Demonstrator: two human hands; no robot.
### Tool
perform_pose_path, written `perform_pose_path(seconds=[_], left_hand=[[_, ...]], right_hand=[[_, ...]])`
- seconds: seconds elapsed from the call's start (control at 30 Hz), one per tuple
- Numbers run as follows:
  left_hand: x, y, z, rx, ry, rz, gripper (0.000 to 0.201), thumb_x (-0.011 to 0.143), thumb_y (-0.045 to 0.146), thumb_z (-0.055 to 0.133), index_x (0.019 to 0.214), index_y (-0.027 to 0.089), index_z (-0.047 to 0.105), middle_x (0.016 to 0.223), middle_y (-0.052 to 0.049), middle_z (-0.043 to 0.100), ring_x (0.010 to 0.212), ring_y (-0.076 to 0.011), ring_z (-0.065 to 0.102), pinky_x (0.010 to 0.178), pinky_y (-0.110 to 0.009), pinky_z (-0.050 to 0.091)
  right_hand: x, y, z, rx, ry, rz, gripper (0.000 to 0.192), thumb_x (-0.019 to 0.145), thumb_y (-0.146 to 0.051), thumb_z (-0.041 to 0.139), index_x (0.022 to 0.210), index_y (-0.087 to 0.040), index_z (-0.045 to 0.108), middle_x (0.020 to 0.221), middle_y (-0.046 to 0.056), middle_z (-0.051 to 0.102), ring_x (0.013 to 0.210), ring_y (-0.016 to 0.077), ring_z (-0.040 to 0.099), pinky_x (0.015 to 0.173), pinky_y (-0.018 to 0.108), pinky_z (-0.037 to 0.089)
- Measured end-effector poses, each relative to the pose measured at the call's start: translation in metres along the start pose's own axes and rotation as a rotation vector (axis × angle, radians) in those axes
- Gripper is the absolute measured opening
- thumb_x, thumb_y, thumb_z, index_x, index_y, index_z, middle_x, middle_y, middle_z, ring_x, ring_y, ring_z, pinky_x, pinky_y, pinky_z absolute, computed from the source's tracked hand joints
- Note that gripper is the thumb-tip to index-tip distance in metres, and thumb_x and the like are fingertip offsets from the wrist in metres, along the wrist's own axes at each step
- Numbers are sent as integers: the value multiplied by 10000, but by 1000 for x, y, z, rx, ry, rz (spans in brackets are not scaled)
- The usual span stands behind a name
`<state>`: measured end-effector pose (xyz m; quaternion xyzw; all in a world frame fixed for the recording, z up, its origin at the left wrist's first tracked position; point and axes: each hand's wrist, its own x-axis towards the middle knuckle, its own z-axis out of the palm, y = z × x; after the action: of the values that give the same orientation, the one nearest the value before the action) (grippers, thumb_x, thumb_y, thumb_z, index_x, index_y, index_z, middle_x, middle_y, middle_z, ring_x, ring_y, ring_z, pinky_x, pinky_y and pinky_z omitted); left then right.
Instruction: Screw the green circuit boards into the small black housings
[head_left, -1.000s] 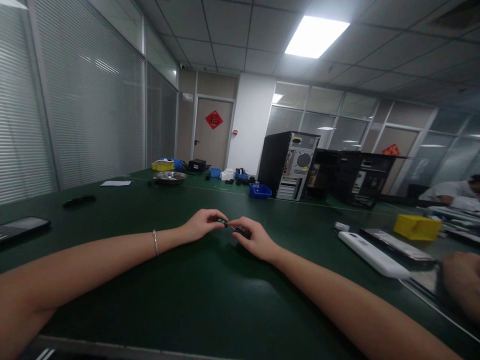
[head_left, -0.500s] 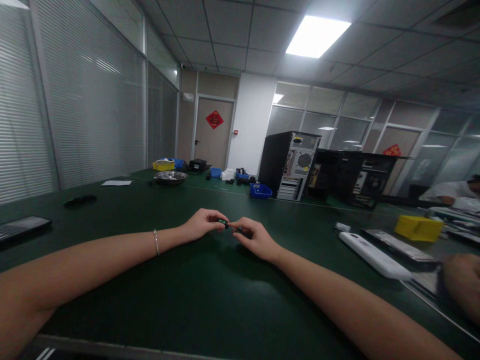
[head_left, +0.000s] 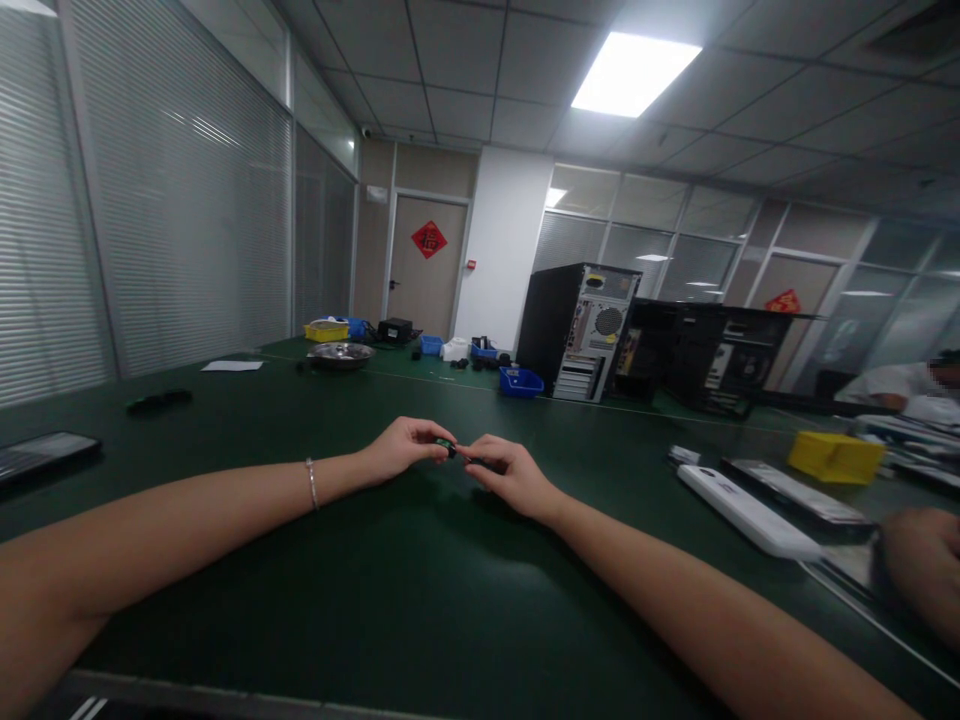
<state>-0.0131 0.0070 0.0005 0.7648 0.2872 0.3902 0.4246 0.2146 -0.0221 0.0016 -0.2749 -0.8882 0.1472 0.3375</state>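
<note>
Small part: a tiny dark piece [head_left: 447,448] with a hint of green, pinched between my two hands just above the green table [head_left: 420,590], straight out in front of me.
Left hand: my left hand [head_left: 401,447] has thumb and forefinger closed on the left end of the part, wrist lying on the table.
Right hand: my right hand [head_left: 504,472] meets it from the other side, fingertips closed on the right end; something dark and thin seems to lie under these fingers, too small to make out.
Handling: I judge it very light and stiff, easy to drop or flick away; a fingertip pinch at the ends suits it, with little force.
Nearby: a white bar [head_left: 744,510] and a flat dark board [head_left: 793,491] lie well to my right, a yellow box [head_left: 832,455] beyond them.
Further off: computer case [head_left: 576,330], blue tray [head_left: 521,380], metal bowl [head_left: 340,353].
In the way: nothing close to my hands; another person's hand [head_left: 921,565] rests at the right edge, well apart.
</note>
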Motion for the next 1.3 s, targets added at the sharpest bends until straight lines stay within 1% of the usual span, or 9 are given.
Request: perform_pose_path(seconds=[0.2, 0.37, 0.5, 0.67, 0.8, 1.0, 1.2, 1.3], left_hand=[[-3, 10, 4, 35, 69, 1, 239, 733, 215, 682, 959, 141, 707, 891, -67, 709, 820, -207, 633, 763, -329, 489], [0, 3, 5, -7, 58, -2, 257, 735, 204, 680, 975, 114, 691, 843, -66, 713, 772, -186, 642, 763, -327, 504], [1, -3, 4, -32, 52, 0, 266, 749, 207, 669, 998, 112, 680, 862, -71, 713, 766, -176, 642, 764, -327, 510], [0, 1, 3, -4, 40, 7, 255, 731, 202, 688, 971, 118, 698, 881, -71, 711, 793, -188, 637, 766, -321, 494], [-1, 5, 2, -1, 22, 5, 263, 739, 211, 682, 985, 118, 698, 865, -66, 707, 771, -185, 634, 751, -320, 490], [-1, 4, 4, -43, -23, -6, 257, 740, 198, 676, 983, 117, 698, 869, -69, 707, 767, -180, 633, 752, -319, 493], [0, 2, 5, -72, -3, -7, 251, 746, 201, 674, 985, 124, 685, 910, -70, 692, 808, -184, 625, 787, -332, 485], [1, 3, 7, -89, 22, 2, 259, 745, 210, 680, 992, 134, 663, 952, -68, 672, 875, -192, 613, 804, -326, 474]], right_hand=[[1, 1, 2, -9, 27, 3, 223, 924, -265, 547, 1116, -155, 581, 989, 42, 619, 807, 165, 620, 686, 332, 528], [1, 2, 3, -9, 39, 0, 223, 921, -271, 551, 1110, -156, 584, 979, 43, 623, 801, 163, 620, 684, 328, 528], [1, 3, 3, -8, 47, 2, 223, 924, -272, 547, 1113, -159, 582, 990, 44, 623, 813, 166, 621, 692, 333, 529], [1, 4, 3, -7, 35, 2, 217, 920, -272, 553, 1101, -158, 588, 980, 42, 625, 793, 160, 622, 681, 325, 530], [0, 3, 3, -12, 34, 0, 217, 920, -268, 553, 1104, -158, 588, 982, 42, 624, 801, 162, 620, 686, 329, 529], [0, 0, 3, -8, 31, -6, 217, 921, -265, 552, 1106, -160, 589, 997, 45, 626, 830, 170, 622, 702, 338, 529], [2, 1, 4, -19, 51, 5, 223, 924, -273, 547, 1111, -158, 583, 977, 40, 623, 778, 156, 619, 670, 320, 526], [2, 0, 4, -26, 66, 11, 230, 922, -267, 547, 1125, -162, 574, 979, 40, 623, 801, 165, 620, 700, 341, 525]])
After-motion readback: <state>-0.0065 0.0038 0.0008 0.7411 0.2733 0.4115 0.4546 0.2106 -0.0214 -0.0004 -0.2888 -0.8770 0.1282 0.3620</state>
